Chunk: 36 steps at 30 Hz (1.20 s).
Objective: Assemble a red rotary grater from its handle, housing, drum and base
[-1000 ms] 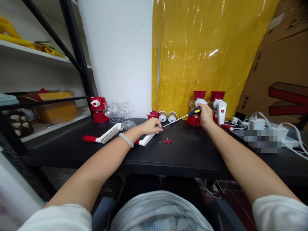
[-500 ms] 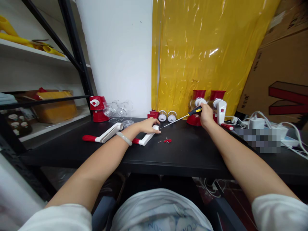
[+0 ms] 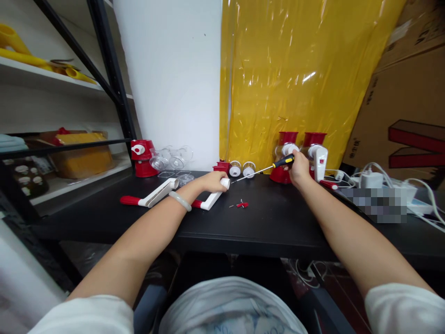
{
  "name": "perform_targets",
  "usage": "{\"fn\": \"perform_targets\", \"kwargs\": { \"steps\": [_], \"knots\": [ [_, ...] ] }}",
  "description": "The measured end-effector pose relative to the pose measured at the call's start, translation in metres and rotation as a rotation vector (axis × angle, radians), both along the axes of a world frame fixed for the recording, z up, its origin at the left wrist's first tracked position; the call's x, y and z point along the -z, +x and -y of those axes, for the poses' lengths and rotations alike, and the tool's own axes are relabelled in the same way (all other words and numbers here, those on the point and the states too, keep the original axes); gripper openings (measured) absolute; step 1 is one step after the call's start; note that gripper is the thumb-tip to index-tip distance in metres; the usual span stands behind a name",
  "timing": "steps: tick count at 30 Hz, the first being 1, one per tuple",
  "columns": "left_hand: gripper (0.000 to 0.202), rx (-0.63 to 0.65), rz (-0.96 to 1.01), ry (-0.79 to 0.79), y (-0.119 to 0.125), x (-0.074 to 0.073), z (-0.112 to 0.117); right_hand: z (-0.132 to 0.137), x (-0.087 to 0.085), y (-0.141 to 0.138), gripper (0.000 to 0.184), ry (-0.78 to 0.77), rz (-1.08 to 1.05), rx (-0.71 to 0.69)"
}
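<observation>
My left hand [image 3: 214,181] is closed around the upper end of a white crank handle [image 3: 211,201], whose red grip [image 3: 196,204] shows below my wrist. In my right hand [image 3: 299,168] is a screwdriver [image 3: 283,161] with a black and yellow handle. Its long shaft slants down left, and the tip is close to the white end of the crank handle; I cannot tell whether they touch. Small red pieces [image 3: 243,204] and a tiny screw [image 3: 231,206] lie on the black table in front. A second white crank handle with a red grip [image 3: 130,200] lies to the left.
Red grater bodies [image 3: 143,162] and clear plastic parts [image 3: 170,158] stand at the back left. Two round drums [image 3: 248,169] sit at the back middle. Red graters [image 3: 314,139] stand behind my right hand. White cables and chargers [image 3: 371,178] crowd the right side of the black table [image 3: 271,222].
My left fingers have drawn in closer around the crank handle's end, which has turned slightly. The screwdriver stays in my right hand with its tip near the same spot.
</observation>
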<state>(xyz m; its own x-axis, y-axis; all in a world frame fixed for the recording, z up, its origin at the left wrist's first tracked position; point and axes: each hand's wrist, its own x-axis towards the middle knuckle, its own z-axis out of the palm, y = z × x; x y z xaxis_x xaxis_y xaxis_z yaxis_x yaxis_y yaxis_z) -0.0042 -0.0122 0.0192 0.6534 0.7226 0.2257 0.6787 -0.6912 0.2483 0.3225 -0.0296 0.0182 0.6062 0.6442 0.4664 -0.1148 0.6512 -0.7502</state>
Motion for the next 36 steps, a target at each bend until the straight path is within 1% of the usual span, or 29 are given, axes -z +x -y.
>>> {"fn": "perform_targets", "kwargs": {
  "steps": [3, 5, 9, 13, 15, 17, 20, 22, 26, 36],
  "knots": [
    [0.033, 0.014, 0.219, 0.077, -0.001, -0.002, -0.006, 0.003, -0.007, -0.005, 0.021, -0.003, -0.093, 0.013],
    [0.034, 0.040, 0.373, 0.132, -0.001, -0.003, -0.009, 0.008, -0.012, -0.010, 0.017, 0.001, -0.166, -0.024],
    [0.038, 0.076, 0.570, 0.232, -0.001, -0.004, -0.011, 0.016, -0.018, -0.017, 0.015, 0.031, -0.258, -0.079],
    [0.044, -0.003, 0.706, 0.353, 0.001, -0.006, -0.004, 0.018, -0.020, -0.019, 0.020, 0.063, -0.291, -0.115],
    [0.044, -0.022, 0.737, 0.417, 0.003, -0.006, 0.000, 0.017, -0.020, -0.019, 0.024, 0.078, -0.295, -0.140],
    [0.042, 0.004, 0.737, 0.454, 0.004, -0.006, 0.003, 0.016, -0.020, -0.019, 0.026, 0.088, -0.287, -0.157],
    [0.037, 0.067, 0.720, 0.467, 0.006, -0.004, 0.007, 0.016, -0.020, -0.020, 0.030, 0.096, -0.235, -0.163],
    [0.034, 0.081, 0.716, 0.471, 0.007, -0.002, 0.008, 0.017, -0.020, -0.022, 0.032, 0.105, -0.202, -0.160],
    [0.030, 0.047, 0.699, 0.479, 0.007, -0.001, 0.008, 0.021, -0.021, -0.027, 0.034, 0.136, -0.178, -0.156],
    [0.025, 0.030, 0.782, 0.620, 0.009, 0.001, 0.001, 0.026, -0.023, -0.034, 0.033, 0.150, -0.149, -0.166]
  ]
}}
